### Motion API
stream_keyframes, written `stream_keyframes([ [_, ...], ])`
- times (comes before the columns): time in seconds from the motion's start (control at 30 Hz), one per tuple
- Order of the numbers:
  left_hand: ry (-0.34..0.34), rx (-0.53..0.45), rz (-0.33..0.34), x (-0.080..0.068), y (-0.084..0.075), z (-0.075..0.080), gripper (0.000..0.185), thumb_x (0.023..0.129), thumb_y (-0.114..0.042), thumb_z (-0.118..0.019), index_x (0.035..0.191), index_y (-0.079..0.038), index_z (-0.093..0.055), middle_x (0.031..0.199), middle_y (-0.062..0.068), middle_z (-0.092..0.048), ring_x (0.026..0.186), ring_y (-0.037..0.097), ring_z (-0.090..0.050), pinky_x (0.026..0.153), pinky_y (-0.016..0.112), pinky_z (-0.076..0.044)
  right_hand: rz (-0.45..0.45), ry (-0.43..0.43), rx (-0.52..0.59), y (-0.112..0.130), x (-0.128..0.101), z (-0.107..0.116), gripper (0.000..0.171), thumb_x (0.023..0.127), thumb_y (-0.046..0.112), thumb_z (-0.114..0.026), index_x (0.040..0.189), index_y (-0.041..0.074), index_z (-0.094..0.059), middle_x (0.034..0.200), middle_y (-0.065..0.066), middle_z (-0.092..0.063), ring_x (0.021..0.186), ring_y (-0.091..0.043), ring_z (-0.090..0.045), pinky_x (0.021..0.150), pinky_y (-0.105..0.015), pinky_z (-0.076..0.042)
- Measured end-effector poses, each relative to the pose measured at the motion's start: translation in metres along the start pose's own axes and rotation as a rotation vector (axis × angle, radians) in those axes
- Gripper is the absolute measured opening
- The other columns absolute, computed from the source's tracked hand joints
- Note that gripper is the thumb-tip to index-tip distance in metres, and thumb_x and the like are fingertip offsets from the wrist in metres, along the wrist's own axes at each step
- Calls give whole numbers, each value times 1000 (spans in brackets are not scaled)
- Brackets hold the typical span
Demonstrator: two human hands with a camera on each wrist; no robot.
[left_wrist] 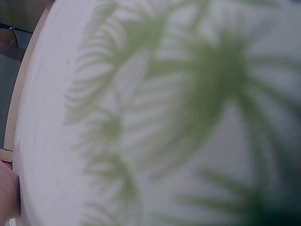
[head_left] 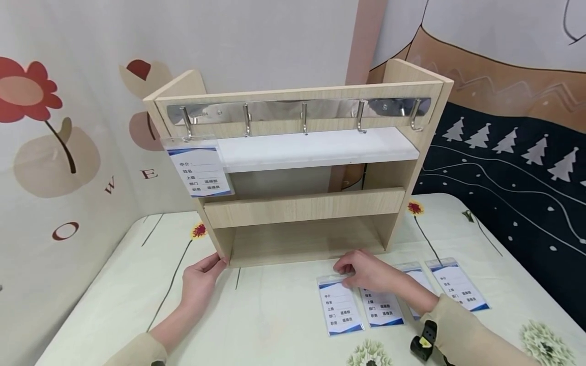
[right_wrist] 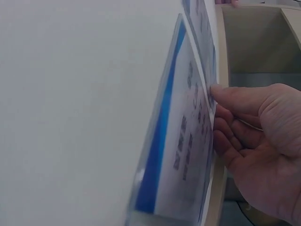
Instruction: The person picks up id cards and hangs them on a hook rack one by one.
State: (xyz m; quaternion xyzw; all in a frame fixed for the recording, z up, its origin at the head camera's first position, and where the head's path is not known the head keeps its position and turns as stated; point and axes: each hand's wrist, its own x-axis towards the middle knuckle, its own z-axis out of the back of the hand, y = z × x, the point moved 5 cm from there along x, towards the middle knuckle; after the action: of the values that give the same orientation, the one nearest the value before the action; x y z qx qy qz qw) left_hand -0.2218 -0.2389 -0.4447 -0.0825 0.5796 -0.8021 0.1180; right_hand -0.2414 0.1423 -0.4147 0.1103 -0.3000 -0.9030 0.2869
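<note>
A light wooden shelf rack [head_left: 304, 206] with a metal hook strip [head_left: 274, 116] stands on the table. My left hand [head_left: 200, 284] grips its lower left corner; in the left wrist view only a bit of that hand [left_wrist: 8, 193] shows at the edge. On the leftmost hook hangs a badge card in a clear sleeve [head_left: 200, 170]. Several like it lie in a row in front of the rack. At the leftmost lying badge card [head_left: 340, 307], my right hand [head_left: 368, 272] pinches the top right corner, thumb on the sleeve and fingers curled at its upper edge.
Beside it lie a second badge card [head_left: 382, 307], partly under the right hand, a third [head_left: 421, 279], partly behind the forearm, and a fourth [head_left: 459, 284] at the right. A flowered cloth [head_left: 274, 315] covers the table. Patterned curtains [head_left: 274, 40] hang behind.
</note>
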Motion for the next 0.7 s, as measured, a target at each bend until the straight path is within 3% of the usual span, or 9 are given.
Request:
stream_keyframes([
  [0.7,2,-1,-3,0,0,0,39,101,-16,-67,134,3,-64,128,20,-65,92,-14,-60,81,9,-50,52,40,-14,3,5,0,21,84,-5,-78,100,9,-75,87,11,-63,81,-10,-54,73,-27,-48],
])
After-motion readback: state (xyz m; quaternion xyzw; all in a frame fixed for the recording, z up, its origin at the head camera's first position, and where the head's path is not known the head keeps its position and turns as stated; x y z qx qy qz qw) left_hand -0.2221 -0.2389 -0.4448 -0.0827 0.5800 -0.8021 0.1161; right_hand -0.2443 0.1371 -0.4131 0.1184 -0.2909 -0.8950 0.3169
